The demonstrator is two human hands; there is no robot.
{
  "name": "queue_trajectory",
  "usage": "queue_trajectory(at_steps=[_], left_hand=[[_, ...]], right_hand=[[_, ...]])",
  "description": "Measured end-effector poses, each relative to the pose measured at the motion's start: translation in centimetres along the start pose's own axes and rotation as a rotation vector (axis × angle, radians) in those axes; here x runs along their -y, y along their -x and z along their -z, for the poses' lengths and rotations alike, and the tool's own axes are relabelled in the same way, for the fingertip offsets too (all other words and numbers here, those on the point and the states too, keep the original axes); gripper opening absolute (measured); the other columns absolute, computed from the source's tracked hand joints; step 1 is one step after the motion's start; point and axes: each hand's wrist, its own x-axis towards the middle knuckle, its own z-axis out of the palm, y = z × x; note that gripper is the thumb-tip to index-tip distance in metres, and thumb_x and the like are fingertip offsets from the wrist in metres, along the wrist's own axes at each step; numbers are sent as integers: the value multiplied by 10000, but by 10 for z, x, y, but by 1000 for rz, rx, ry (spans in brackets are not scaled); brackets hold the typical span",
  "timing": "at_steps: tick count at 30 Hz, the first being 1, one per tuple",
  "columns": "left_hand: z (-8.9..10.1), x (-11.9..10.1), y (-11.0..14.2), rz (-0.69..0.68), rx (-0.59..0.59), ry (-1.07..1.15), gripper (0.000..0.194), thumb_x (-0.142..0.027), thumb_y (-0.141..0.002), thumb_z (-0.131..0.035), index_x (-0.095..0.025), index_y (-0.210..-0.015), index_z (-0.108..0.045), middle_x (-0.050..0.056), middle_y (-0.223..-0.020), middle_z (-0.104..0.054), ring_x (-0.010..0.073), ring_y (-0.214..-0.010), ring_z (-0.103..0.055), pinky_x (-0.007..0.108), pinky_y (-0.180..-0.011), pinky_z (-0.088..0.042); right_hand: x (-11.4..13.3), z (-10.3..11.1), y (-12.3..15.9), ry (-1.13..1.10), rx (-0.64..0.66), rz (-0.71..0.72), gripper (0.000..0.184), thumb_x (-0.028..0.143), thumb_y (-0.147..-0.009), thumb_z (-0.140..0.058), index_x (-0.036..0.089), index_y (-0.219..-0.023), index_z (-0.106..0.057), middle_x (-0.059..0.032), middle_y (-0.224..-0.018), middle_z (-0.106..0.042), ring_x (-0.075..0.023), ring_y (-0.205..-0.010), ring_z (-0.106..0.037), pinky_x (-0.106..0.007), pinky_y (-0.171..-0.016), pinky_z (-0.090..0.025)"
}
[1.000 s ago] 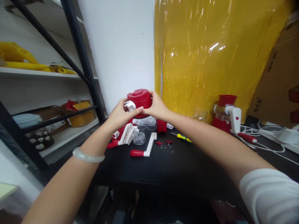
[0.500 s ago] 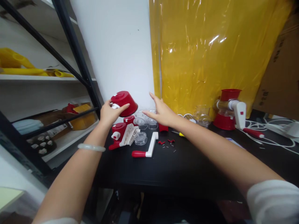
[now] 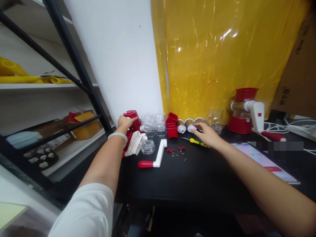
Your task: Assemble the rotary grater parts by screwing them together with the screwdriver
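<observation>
At the back left, my left hand [image 3: 124, 123] grips a red cup-shaped base [image 3: 131, 114], low among the other parts. Below that hand lie white plastic parts with red ends [image 3: 135, 143]. My right hand [image 3: 205, 133] hovers beside the grater drums [image 3: 189, 125], fingers apart and holding nothing; whether a fingertip touches a drum I cannot tell. Under it is a yellow-green screwdriver [image 3: 197, 142]. A white crank with a red handle [image 3: 160, 154] rests mid-table, near small red pieces [image 3: 181, 148] and several tiny pins.
Clear plastic housings [image 3: 159, 122] and red hopper pieces [image 3: 172, 126] line the back. An assembled rotary grater [image 3: 240, 121] stands at the right, with white cables behind it. A phone or tablet [image 3: 261, 161] lies on the black table [image 3: 172, 187]. Shelving [image 3: 66, 56] borders the left.
My left hand has lowered the red base from mid-air to the back-left parts. My right hand has moved right, over to the drums and screwdriver. The view has shifted slightly.
</observation>
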Motion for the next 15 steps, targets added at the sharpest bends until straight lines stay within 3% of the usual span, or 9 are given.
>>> queue_trajectory(at_steps=[7,15], left_hand=[[-1,4,-7,-3,48,-36,944,-682,-557,-775,-9,-1178,-546,300,-1209,-613,414,-1139,-589,448,-879,-485],[1,-3,-6,-16,104,-118,874,-701,-589,-739,-20,-1113,-580,267,-1090,-671,368,-1089,-631,383,-846,-501]], right_hand=[[5,-1,1,-22,28,4,221,361,-861,-553,207,-979,-661,-85,-1054,-716,-227,-974,-672,-388,-919,-509],[2,-2,2,-2,31,-12,232,392,-853,-564,234,-962,-693,-80,-983,-728,-241,-929,-692,-392,-849,-546]])
